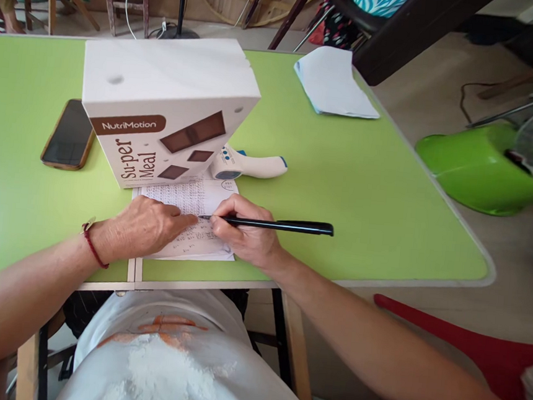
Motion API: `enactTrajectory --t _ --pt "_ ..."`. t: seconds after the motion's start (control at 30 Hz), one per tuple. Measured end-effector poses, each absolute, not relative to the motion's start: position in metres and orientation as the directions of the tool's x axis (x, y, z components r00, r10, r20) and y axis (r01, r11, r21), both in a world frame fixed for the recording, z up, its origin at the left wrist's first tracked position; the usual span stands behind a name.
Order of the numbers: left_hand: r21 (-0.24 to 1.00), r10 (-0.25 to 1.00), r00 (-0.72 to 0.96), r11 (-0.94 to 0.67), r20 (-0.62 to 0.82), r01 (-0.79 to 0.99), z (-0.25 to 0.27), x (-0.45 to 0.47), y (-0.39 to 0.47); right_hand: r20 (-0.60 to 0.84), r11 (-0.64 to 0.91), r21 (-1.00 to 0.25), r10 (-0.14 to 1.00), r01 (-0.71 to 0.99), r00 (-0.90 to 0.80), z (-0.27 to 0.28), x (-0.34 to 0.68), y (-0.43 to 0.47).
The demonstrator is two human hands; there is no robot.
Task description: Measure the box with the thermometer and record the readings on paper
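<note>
My right hand (248, 229) is closed around a black pen (301, 227). The pen's tip points left, down at a sheet of paper (203, 250) filled with rows of handwriting. On the left part of that sheet rests my left hand (152, 227), its index finger stretched out to the pen tip and its other fingers partly hidden. Just beyond the paper stands a white box (172, 108) marked "NutriMotion Super Meal", covering the sheet's upper edge. Beside the box lies a white handheld thermometer (255, 165), its far end partly behind the box.
A smartphone (69, 133) in a brown case lies left of the box on the green table (365, 190). Folded white paper (335, 81) is near the far right edge. On the floor to the right are a green plastic bin (475, 165) and a red chair (451, 334).
</note>
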State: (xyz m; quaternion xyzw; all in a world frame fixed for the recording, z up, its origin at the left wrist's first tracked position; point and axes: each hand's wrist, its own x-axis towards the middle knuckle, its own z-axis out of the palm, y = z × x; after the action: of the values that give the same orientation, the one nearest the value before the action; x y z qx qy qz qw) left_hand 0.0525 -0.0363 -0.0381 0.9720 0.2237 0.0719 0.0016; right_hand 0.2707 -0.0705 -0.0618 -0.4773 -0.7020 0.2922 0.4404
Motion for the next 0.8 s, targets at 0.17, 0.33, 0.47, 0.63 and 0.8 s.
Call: enactTrajectory --t 0.17,0.33,0.47,0.63,0.8 --pt "0.049 0.439 0.889 -0.898 0.131 0.437 -0.0380 0.0525 -0.0362 0.364 0.390 -0.813 0.920 0.434 -0.144 -0.0610 0.2713 -0.0708" --pt "0.060 0.424 0.891 -0.906 0.163 0.420 -0.0377 0.0519 -0.0361 0.345 0.383 -0.818 0.924 0.430 -0.165 -0.0620 0.2720 -0.0704" --pt "0.057 0.428 0.888 -0.903 0.167 0.425 -0.0384 0.0515 -0.0358 0.348 0.388 -0.823 0.922 0.415 -0.172 -0.0622 0.2719 -0.0702" --pt "0.076 0.422 0.888 -0.907 0.181 0.415 -0.0390 0.0506 -0.0354 0.356 0.392 -0.818 0.920 0.420 -0.164 -0.0614 0.2719 -0.0704" --pt "0.088 0.416 0.885 -0.909 0.210 0.407 -0.0398 0.0506 -0.0352 0.353 0.386 -0.808 0.922 0.445 -0.159 -0.0625 0.2731 -0.0706"
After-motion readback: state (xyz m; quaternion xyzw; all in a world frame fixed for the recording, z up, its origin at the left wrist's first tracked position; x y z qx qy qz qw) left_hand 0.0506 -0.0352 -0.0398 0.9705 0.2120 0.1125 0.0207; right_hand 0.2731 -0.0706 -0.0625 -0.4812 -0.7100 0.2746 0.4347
